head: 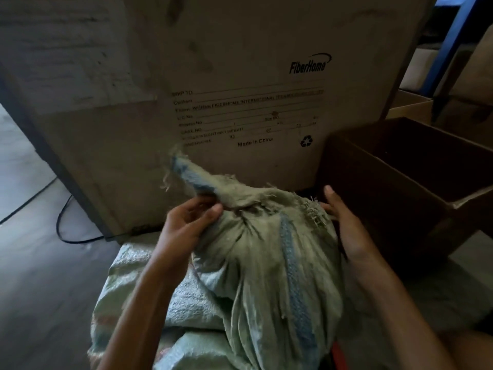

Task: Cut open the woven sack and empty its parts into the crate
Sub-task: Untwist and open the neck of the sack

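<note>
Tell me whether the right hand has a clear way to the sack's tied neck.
Probably yes. The right hand rests on the side of the sack, and nothing stands between it and the tied neck; the left hand grips only its base.

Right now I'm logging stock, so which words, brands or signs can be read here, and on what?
"FiberHome": logo on the big cardboard box.
"SHIP TO": same box, form's first line.
"From: WUHAN FIBERHOME INTERNATIONAL": same form; the rest blurs.
"Made in China": below the form.
A recycling sign: beside that.
Other form lines and numbers: too blurred to read.
The sack and crate: no text shows.
</note>
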